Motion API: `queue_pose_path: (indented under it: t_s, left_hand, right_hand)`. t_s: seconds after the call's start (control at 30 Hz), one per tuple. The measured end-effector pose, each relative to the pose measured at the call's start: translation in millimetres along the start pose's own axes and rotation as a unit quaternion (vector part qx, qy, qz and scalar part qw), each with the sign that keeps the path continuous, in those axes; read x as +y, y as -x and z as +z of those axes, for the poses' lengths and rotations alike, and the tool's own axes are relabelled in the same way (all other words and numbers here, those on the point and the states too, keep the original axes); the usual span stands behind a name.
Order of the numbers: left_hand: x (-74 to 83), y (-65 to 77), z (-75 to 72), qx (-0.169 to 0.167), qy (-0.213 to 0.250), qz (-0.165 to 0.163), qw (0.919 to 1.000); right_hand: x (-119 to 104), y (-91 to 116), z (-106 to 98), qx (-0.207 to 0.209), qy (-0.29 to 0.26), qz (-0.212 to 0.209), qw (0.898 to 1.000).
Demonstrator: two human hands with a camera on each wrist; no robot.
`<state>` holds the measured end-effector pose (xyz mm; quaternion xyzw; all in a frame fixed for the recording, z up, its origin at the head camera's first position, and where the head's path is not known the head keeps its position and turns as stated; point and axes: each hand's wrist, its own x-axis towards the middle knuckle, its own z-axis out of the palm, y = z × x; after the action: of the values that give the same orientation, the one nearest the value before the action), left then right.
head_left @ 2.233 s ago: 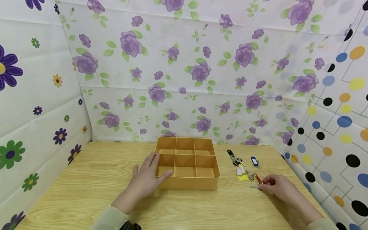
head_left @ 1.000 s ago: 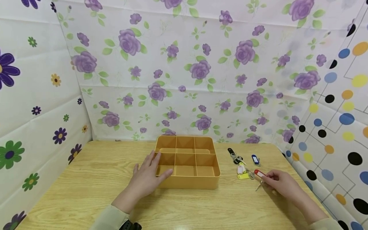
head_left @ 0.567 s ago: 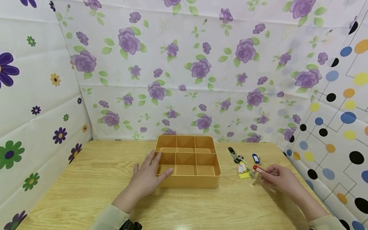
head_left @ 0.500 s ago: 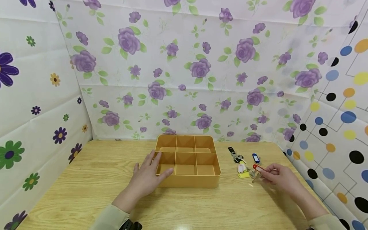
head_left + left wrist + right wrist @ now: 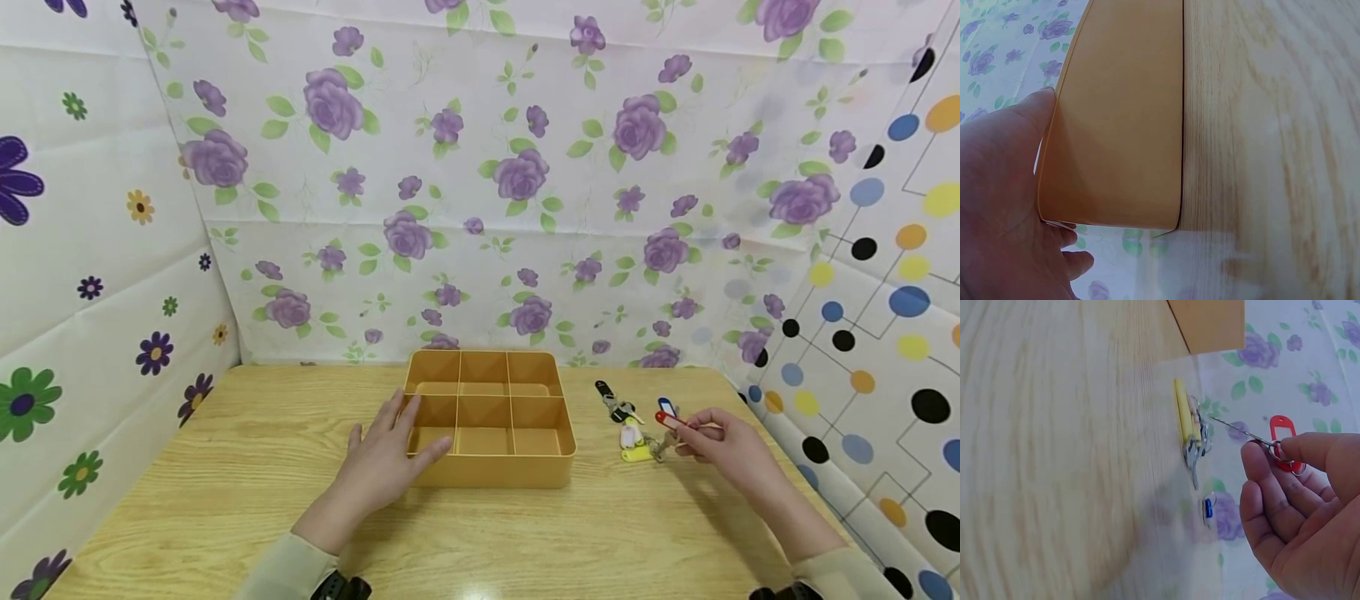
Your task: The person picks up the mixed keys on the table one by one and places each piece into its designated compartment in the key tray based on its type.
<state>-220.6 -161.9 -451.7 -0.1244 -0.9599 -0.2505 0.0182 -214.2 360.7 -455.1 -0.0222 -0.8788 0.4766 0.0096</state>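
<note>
Box of six compartments, set near the middle of the far edge of the table. The left hand rests against its left side by the front left corner, fingers spread and nearly straight, gripping nothing. The right hand, toward the table's right edge, pinches the ring of the red tag between thumb and forefinger, the other fingers loosely bent; the attached key juts out beyond the fingertips, clear of the tabletop. Toward the far right corner lie a black fob with keys, a white tag and a yellow tag close together, and a blue tag slightly apart, partly behind the red one in the head view. Progress appears early: one tagged key is lifted, the others lie on the table, and none shows in the visible parts of the compartments.
</note>
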Motion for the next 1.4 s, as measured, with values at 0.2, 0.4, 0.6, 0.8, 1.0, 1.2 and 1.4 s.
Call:
queue_pose_path:
  t_s: [0.2,0.4,0.6,0.8,1.0,1.2,1.4]
  left_hand:
    - [-1.1,-0.6,0.7,0.008,0.000,0.002,1.0000]
    - [-1.7,-0.7,1.7,0.010,0.000,-0.001,0.9999]
    - [-0.6,-0.3,2.0,0.011,0.000,-0.002,0.9999]
    - [-0.7,-0.5,2.2,0.013,0.001,0.000,0.9999]
    - [-1.2,-1.1,2.2,0.013,0.001,-0.003,0.9999]
    - [-0.2,-1.7,1.4,0.011,-0.002,-0.004,0.9999]
    - [1.0,-2.4,1.8,0.009,-0.001,-0.008,0.9999]
  right_hand:
    - [-10.3,-4.5,8.6,0.011,0.013,-0.014,1.000]
    - [-22.0,-9.9,15.0,0.013,0.008,-0.025,1.000]
    - [-30.3,-15.2,21.4,0.014,0.004,-0.031,0.999]
    - [-43.1,-20.0,26.3,0.016,0.009,-0.046,0.999]
    - [-55.8,-24.8,25.4,0.024,-0.007,-0.061,0.998]
    - [-65.6,-31.8,22.9,0.027,-0.001,-0.056,0.998]
    - [-77.6,-37.2,23.3,0.026,0.010,-0.068,0.997]
